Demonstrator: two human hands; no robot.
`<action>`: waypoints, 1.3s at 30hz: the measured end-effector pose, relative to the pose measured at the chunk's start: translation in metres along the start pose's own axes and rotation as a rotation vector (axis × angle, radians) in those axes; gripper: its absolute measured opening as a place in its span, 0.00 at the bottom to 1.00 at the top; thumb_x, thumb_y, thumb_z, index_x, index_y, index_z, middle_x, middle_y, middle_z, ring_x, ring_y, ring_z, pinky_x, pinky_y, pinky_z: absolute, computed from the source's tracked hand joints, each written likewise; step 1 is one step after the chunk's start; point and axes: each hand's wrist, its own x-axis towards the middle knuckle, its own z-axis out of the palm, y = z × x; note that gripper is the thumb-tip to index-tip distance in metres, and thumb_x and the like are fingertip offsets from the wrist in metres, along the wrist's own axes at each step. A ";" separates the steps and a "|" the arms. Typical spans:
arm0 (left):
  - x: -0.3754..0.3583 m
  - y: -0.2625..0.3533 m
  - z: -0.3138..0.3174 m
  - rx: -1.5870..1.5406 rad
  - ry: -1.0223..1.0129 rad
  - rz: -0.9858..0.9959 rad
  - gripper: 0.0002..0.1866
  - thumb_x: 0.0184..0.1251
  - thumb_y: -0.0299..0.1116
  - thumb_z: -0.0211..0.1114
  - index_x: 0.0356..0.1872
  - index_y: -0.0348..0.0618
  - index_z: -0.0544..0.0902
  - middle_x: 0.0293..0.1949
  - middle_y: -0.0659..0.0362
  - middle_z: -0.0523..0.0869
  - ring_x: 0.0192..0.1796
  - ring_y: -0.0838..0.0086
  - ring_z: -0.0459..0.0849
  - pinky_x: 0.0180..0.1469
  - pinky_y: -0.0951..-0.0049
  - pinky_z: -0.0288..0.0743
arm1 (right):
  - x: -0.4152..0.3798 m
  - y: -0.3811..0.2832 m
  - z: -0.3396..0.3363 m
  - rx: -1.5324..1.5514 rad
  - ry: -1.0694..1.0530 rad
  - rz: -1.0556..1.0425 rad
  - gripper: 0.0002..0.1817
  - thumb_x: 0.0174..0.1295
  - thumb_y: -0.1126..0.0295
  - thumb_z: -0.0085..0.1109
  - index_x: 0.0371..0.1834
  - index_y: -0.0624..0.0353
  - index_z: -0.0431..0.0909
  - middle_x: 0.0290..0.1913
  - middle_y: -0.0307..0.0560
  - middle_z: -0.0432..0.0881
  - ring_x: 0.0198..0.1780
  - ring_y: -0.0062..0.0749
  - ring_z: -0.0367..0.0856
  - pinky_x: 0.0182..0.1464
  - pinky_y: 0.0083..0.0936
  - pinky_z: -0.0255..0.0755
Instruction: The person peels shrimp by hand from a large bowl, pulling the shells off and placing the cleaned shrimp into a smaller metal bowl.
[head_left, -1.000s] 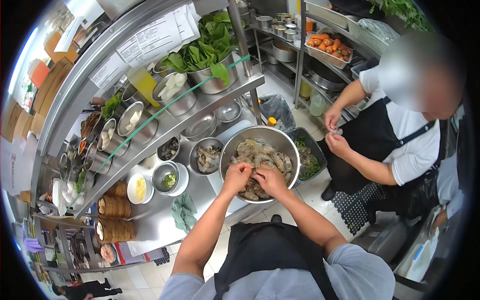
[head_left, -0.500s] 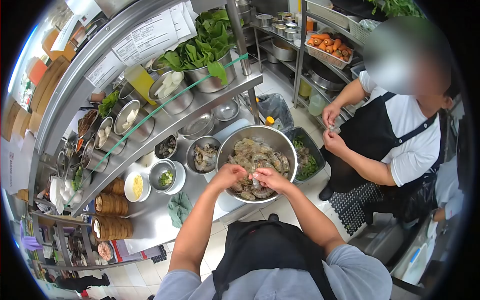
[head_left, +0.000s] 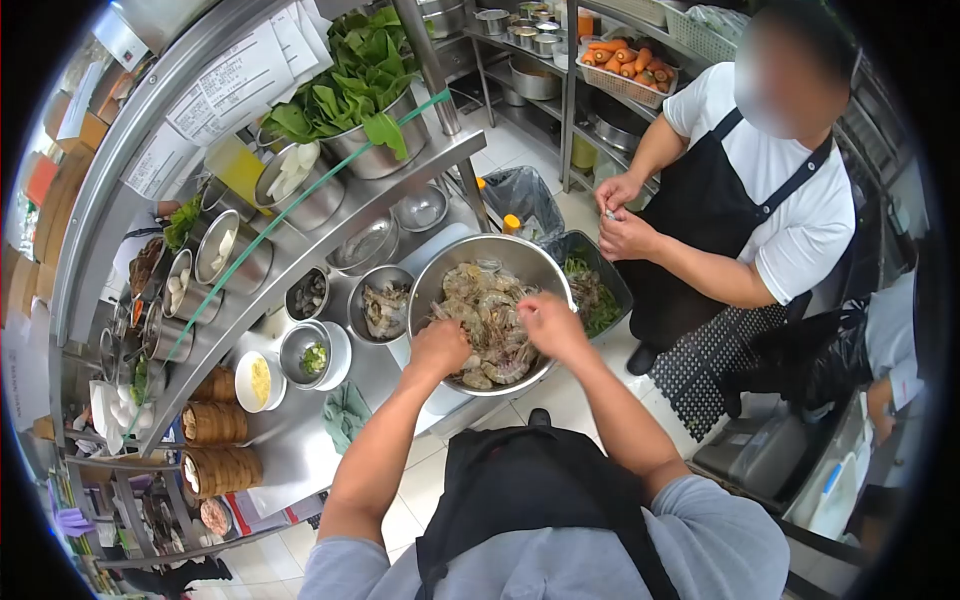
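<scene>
- A large steel bowl point(head_left: 548, 268) sits at the near edge of the steel counter point(head_left: 300, 450), directly ahead of the person wearing the camera; it is heaped with raw grey shrimp point(head_left: 480, 300).
- The left hand point(head_left: 440, 348) is over the near-left part of the bowl, fingers curled down onto the shrimp pile; whether it pinches a single shrimp cannot be told, as the fingertips are hidden by the back of the hand.
- The right hand point(head_left: 550, 325) is over the middle-right of the bowl, fingers bunched and touching the shrimp just below and to its left; what it grips, if anything, is not clear.
- The two hands are apart, with shrimp showing between them.
- Just left of the big bowl stands a smaller steel bowl point(head_left: 381, 305) holding a few shrimp-like pieces, touching or nearly touching the big bowl's rim.
- Further left sit a small bowl with chopped greens point(head_left: 310, 355) and a white dish of yellow bits point(head_left: 258, 380); a green cloth point(head_left: 345, 412) lies on the counter near them.
- A black tub of green scraps point(head_left: 600, 295) is just right of the big bowl.
- A co-worker in a black apron point(head_left: 700, 220) stands beyond the tub, both hands point(head_left: 622, 215) close together at chest height, pinching something small.
</scene>
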 end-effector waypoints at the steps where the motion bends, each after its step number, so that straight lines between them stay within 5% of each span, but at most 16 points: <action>1: 0.000 0.000 0.002 0.106 -0.067 -0.012 0.16 0.67 0.37 0.53 0.44 0.43 0.86 0.44 0.44 0.88 0.48 0.47 0.86 0.53 0.50 0.78 | 0.005 -0.004 -0.014 -0.058 -0.027 0.013 0.07 0.61 0.67 0.59 0.36 0.55 0.84 0.39 0.53 0.83 0.41 0.54 0.82 0.49 0.42 0.76; 3: -0.001 0.001 0.006 0.211 -0.133 -0.029 0.16 0.67 0.37 0.53 0.45 0.44 0.86 0.45 0.44 0.88 0.48 0.47 0.86 0.54 0.50 0.78 | 0.009 -0.003 -0.024 -0.113 -0.058 0.022 0.07 0.61 0.67 0.58 0.34 0.55 0.84 0.38 0.53 0.83 0.40 0.55 0.82 0.50 0.43 0.76; 5: -0.003 0.000 0.011 0.305 -0.173 0.016 0.16 0.68 0.39 0.52 0.44 0.46 0.87 0.45 0.44 0.87 0.50 0.46 0.85 0.55 0.51 0.78 | 0.009 -0.001 -0.023 -0.297 -0.450 -0.154 0.08 0.60 0.64 0.59 0.34 0.51 0.86 0.41 0.51 0.84 0.44 0.51 0.82 0.56 0.47 0.73; 8: 0.001 -0.018 -0.009 0.108 -0.136 -0.038 0.17 0.69 0.40 0.51 0.44 0.45 0.87 0.45 0.45 0.88 0.51 0.49 0.86 0.56 0.53 0.78 | -0.008 -0.020 -0.006 -0.528 -0.727 -0.181 0.10 0.59 0.60 0.59 0.36 0.49 0.88 0.45 0.49 0.85 0.52 0.48 0.80 0.61 0.52 0.67; 11: 0.028 -0.100 -0.028 -0.168 0.086 0.015 0.22 0.73 0.48 0.49 0.44 0.43 0.86 0.46 0.46 0.87 0.51 0.47 0.84 0.55 0.54 0.77 | -0.027 -0.019 0.009 -0.649 -0.672 -0.254 0.15 0.57 0.56 0.62 0.40 0.50 0.89 0.46 0.46 0.85 0.59 0.46 0.74 0.62 0.50 0.62; 14: 0.026 -0.128 -0.090 0.034 0.163 -0.154 0.27 0.75 0.54 0.48 0.45 0.42 0.86 0.45 0.45 0.87 0.51 0.46 0.84 0.54 0.53 0.76 | -0.029 -0.017 0.016 -0.674 -0.633 -0.296 0.19 0.55 0.53 0.61 0.42 0.51 0.88 0.49 0.46 0.82 0.62 0.45 0.70 0.62 0.47 0.59; 16: 0.026 -0.151 -0.090 0.261 0.201 -0.282 0.25 0.75 0.53 0.51 0.44 0.42 0.87 0.43 0.45 0.88 0.50 0.46 0.85 0.51 0.53 0.76 | -0.019 -0.036 0.003 -0.681 -0.826 -0.156 0.23 0.58 0.52 0.55 0.48 0.54 0.87 0.57 0.51 0.81 0.68 0.51 0.66 0.67 0.51 0.56; 21: -0.011 -0.116 -0.052 -0.130 0.071 -0.068 0.19 0.71 0.49 0.58 0.48 0.45 0.86 0.45 0.46 0.88 0.47 0.52 0.87 0.52 0.54 0.78 | -0.010 -0.036 -0.005 -0.601 -1.039 -0.150 0.29 0.56 0.51 0.55 0.60 0.51 0.82 0.58 0.51 0.81 0.68 0.53 0.67 0.66 0.53 0.56; 24: -0.030 -0.073 -0.028 -0.381 0.095 0.001 0.14 0.69 0.42 0.63 0.46 0.44 0.86 0.41 0.47 0.88 0.42 0.54 0.87 0.48 0.57 0.79 | -0.008 -0.015 0.004 -0.506 -1.078 -0.171 0.24 0.60 0.48 0.51 0.48 0.54 0.81 0.52 0.52 0.80 0.59 0.51 0.74 0.57 0.55 0.59; 26: -0.041 -0.041 -0.017 -0.502 0.150 -0.008 0.12 0.68 0.38 0.65 0.45 0.42 0.86 0.40 0.47 0.88 0.40 0.55 0.87 0.47 0.58 0.79 | -0.002 -0.011 0.003 -0.185 -0.809 -0.128 0.23 0.67 0.50 0.50 0.53 0.55 0.78 0.51 0.58 0.81 0.57 0.55 0.77 0.57 0.57 0.62; 27: -0.047 -0.024 -0.013 -0.575 0.208 0.080 0.13 0.68 0.35 0.65 0.49 0.40 0.84 0.42 0.48 0.88 0.41 0.57 0.87 0.47 0.61 0.79 | 0.001 -0.009 0.007 -0.010 -0.644 -0.128 0.21 0.72 0.51 0.48 0.45 0.61 0.76 0.49 0.63 0.80 0.52 0.56 0.78 0.55 0.50 0.67; 29: -0.052 0.011 -0.006 -0.651 0.273 0.164 0.15 0.68 0.32 0.65 0.53 0.38 0.82 0.43 0.48 0.88 0.41 0.60 0.87 0.46 0.63 0.79 | 0.009 -0.020 0.010 0.070 -0.487 -0.086 0.21 0.72 0.52 0.49 0.45 0.63 0.76 0.47 0.63 0.80 0.51 0.57 0.78 0.54 0.46 0.69; 31: -0.051 0.039 -0.004 -0.349 0.577 0.350 0.21 0.67 0.30 0.65 0.59 0.38 0.77 0.46 0.45 0.85 0.46 0.48 0.85 0.49 0.57 0.78 | 0.016 -0.048 0.021 0.232 -0.230 0.105 0.20 0.73 0.57 0.51 0.45 0.68 0.76 0.43 0.62 0.80 0.49 0.58 0.79 0.56 0.43 0.71; 36: -0.023 0.013 0.011 -0.461 0.436 0.253 0.20 0.67 0.29 0.64 0.59 0.38 0.75 0.51 0.40 0.83 0.53 0.40 0.80 0.55 0.53 0.74 | 0.012 -0.066 0.017 0.979 -0.287 0.505 0.16 0.68 0.67 0.55 0.53 0.66 0.74 0.41 0.58 0.80 0.48 0.58 0.80 0.57 0.42 0.73; 38: -0.021 0.006 0.004 -0.542 0.314 0.284 0.18 0.69 0.30 0.63 0.59 0.41 0.75 0.51 0.41 0.83 0.53 0.42 0.81 0.54 0.54 0.75 | 0.006 -0.069 0.005 0.145 0.217 -0.150 0.19 0.61 0.72 0.56 0.56 0.65 0.72 0.40 0.57 0.80 0.44 0.60 0.81 0.56 0.46 0.73; 39: -0.025 0.011 -0.008 -0.590 0.263 0.312 0.16 0.70 0.31 0.63 0.56 0.41 0.75 0.49 0.43 0.84 0.52 0.44 0.82 0.53 0.56 0.75 | 0.008 -0.072 -0.004 0.041 0.250 -0.313 0.20 0.55 0.74 0.56 0.54 0.64 0.74 0.39 0.58 0.81 0.43 0.62 0.81 0.54 0.50 0.73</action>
